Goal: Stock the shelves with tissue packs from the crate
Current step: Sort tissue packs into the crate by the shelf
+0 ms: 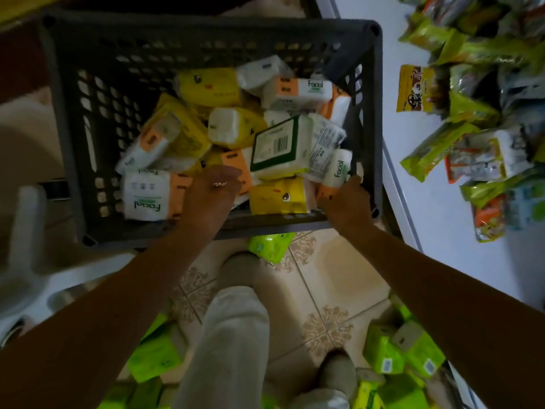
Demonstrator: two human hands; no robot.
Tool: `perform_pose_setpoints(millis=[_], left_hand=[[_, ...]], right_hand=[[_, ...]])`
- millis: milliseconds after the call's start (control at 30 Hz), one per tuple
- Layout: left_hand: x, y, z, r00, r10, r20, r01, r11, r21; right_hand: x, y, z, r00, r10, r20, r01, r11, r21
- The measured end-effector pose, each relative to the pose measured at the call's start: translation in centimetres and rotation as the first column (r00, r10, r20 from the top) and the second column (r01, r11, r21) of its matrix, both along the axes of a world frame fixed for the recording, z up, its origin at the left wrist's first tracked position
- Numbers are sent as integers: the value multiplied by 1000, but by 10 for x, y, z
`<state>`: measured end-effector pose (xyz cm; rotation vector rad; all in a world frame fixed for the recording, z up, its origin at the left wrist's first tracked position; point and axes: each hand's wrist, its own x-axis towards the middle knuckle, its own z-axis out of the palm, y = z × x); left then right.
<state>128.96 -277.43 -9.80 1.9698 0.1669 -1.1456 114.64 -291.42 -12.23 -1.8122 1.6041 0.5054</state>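
**Head view**

- **Crate** (67,143): grey, slatted plastic, and serving as the landmark for every place below.
- **Tissue packs** (233,128): a loose heap of yellow and white-and-orange packs is lying inside the crate and crowding toward its right wall. 1 green-edged barcode pack (277,146) is lying among them.
- **Handling, as a judgement:** the packs are looking light, soft and squashable, and not fragile. The film wrap is probably slick, so gripping across the 2 broad faces is looking safer than pinching a corner.
- **Left hand** (211,196): it is reaching over the crate's near rim with the back of the hand up. The fingers are bending down over a white-and-orange pack (236,169). The fingertips are hidden, so a grip cannot be told.
- **Right hand** (348,202): it is sitting at the crate's near right corner, with the fingers pointing in toward a white "Facial" pack (339,169). Whether it is holding the pack or the rim, or only touching, cannot be told.
- **Shelf** (436,208): white, running along the right of the crate and carrying snack packets (418,90).
- **Green packs** (413,349): these are lying on the floor on the crate's near side.
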Motion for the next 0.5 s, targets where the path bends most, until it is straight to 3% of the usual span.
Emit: perform_pose_setpoints(millis=[233,367,433,500], left_hand=[[-7,-5,-5,998,-59,-8,58,996,-71],[-4,-4,5,997,-75,-33,72,994,-88],[-4,-7,17,996,-63,-56,57,993,-103],[-5,-16,35,995,-46,-92,35,992,-122]], right_hand=[[13,-20,-11,981,137,-135,-134,991,28],[13,-11,6,999,17,34,-13,995,-99],[12,-8,24,980,171,100,-147,966,-213],[10,-10,47,902,396,174,-321,881,-347]])
